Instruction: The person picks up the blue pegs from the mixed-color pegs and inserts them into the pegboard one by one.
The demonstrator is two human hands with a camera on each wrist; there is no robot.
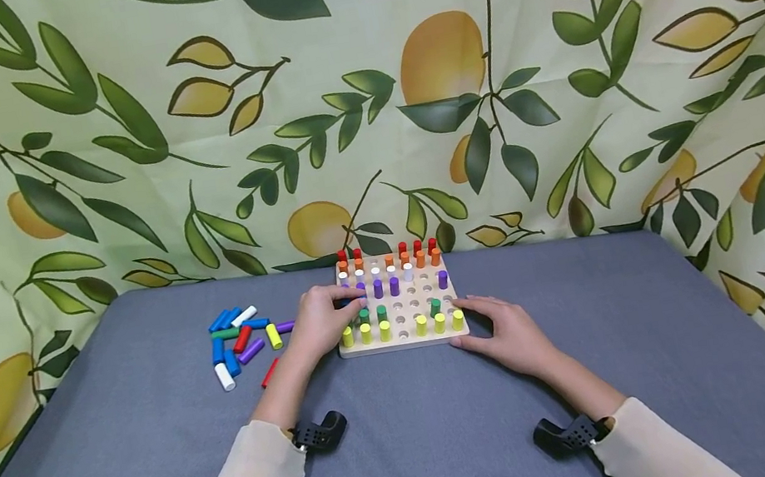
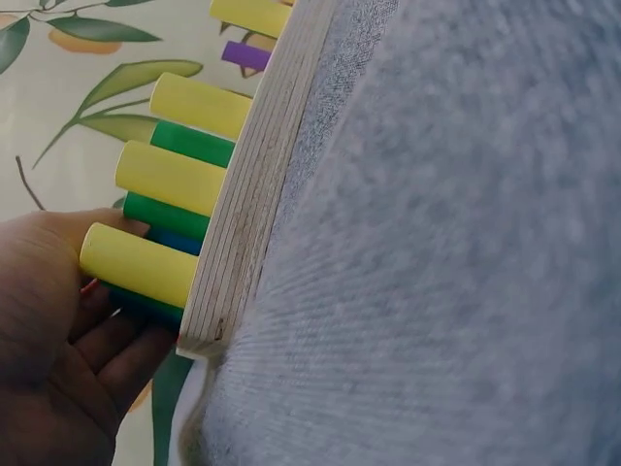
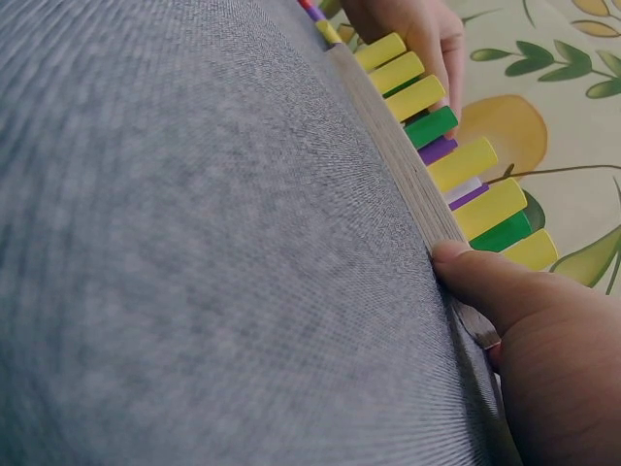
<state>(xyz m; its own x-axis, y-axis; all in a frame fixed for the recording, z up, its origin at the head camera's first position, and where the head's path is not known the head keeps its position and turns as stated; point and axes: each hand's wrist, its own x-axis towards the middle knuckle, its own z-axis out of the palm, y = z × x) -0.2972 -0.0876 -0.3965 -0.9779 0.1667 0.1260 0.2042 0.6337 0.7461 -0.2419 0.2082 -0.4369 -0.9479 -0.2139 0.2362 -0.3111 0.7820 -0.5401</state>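
Observation:
A wooden pegboard [image 1: 406,344] lies on the table, holding rows of yellow, green, purple, white, orange and red pegs. My left hand [image 1: 320,320] reaches over its left side, thumb and fingers around a blue peg [image 2: 175,242] behind the green pegs [image 2: 165,216] in the left wrist view. The yellow pegs [image 2: 170,178] at the front partly hide that blue peg. At the board's front right corner, my right hand [image 1: 513,335] grips the board, its thumb [image 3: 466,267] against the front edge and its fingers along the right side.
Left of the board, loose pegs in several colours are scattered, among them a white peg [image 1: 225,377], a yellow peg [image 1: 273,337] and a red peg [image 1: 243,339]. Grey cloth [image 1: 418,452] covers the table. A leaf-and-fruit patterned curtain [image 1: 332,27] hangs behind.

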